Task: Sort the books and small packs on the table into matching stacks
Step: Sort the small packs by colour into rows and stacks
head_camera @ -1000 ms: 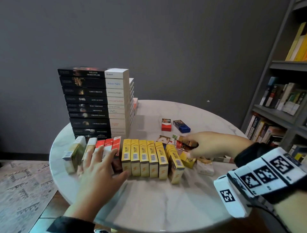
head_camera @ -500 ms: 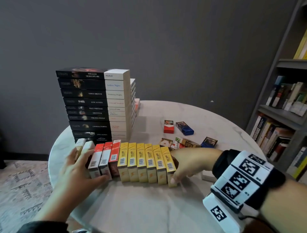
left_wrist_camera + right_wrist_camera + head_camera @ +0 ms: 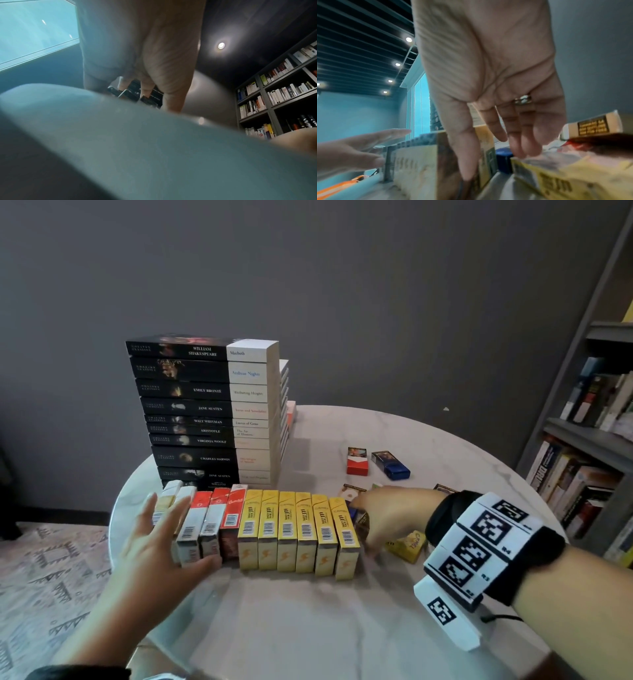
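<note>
A row of small packs stands on edge on the round marble table [image 3: 308,628]: two pale packs [image 3: 171,501], three red-and-white packs [image 3: 214,518], then several yellow packs [image 3: 298,529]. My left hand [image 3: 171,535] presses straight fingers against the row's left end, thumb at the front. My right hand [image 3: 370,522] hangs open at the row's right end, holding nothing. In the right wrist view its thumb [image 3: 464,155] lies beside the last yellow pack [image 3: 419,169]. A tall stack of books [image 3: 212,412] stands behind the row.
Loose packs lie right of the row: a red one [image 3: 357,462], a blue one [image 3: 390,464], a yellow one [image 3: 407,546] and others partly hidden by my right hand. A bookshelf [image 3: 589,440] stands at the right. A patterned rug [image 3: 44,570] covers the floor at left.
The leaning packs were pushed together into one tight upright row. My right hand has since drawn back from the row's front right corner toward the loose packs. My left hand stays at the left end.
</note>
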### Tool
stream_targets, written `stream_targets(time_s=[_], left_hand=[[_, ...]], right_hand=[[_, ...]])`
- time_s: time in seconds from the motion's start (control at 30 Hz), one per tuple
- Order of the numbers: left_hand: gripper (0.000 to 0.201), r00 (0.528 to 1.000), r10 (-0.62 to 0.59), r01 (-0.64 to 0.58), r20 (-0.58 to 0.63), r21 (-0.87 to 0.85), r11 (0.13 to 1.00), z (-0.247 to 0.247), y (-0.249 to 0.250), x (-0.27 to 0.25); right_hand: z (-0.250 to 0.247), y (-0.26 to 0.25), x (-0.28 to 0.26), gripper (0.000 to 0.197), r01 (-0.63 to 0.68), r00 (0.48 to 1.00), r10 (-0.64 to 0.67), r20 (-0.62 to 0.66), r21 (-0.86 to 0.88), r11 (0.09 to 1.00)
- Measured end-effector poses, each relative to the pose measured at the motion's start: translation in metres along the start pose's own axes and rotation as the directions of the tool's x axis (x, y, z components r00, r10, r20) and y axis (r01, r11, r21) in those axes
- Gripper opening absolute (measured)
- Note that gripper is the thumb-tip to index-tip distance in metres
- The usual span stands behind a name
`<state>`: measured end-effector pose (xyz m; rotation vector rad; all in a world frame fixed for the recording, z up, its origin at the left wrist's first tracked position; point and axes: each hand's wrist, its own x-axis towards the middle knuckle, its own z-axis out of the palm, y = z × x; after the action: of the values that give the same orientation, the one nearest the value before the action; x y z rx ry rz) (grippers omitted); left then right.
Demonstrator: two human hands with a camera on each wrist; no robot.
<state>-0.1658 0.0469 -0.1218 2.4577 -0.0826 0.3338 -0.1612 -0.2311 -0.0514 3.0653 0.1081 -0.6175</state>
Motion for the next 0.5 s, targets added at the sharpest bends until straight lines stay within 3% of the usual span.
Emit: stream_targets(time_s=[0.1, 0.23, 0.4, 0.5], left_hand=[[0.097, 1.000, -0.019, 0.019, 0.009, 0.001, 1.000, 0.002, 0.002, -0.003], [0.097, 0.999, -0.028, 0.029, -0.028, 0.021, 0.999, 0.007, 0.000, -0.006], [0.092, 0.996, 0.025, -0.024, -0.085, 0.014, 1.000, 0.015, 0.005, -0.020], [0.082, 0.988, 0.140, -0.141, -0.069, -0.012, 0.990, 0.026, 0.015, -0.032]], right_hand=[[0.002, 0.010, 0.003, 0.065, -0.051, 0.997, 0.046, -0.055, -0.093, 0.994], [0.012, 0.017, 0.005, 0.089, -0.021, 0.994, 0.038, 0.098, -0.170, 0.985], [0.014, 0.028, 0.002, 0.087, -0.045, 0.990, 0.077, 0.114, -0.264, 0.963], [0.010, 0.039, 0.000, 0.085, -0.060, 0.982, 0.102, 0.156, -0.255, 0.965]])
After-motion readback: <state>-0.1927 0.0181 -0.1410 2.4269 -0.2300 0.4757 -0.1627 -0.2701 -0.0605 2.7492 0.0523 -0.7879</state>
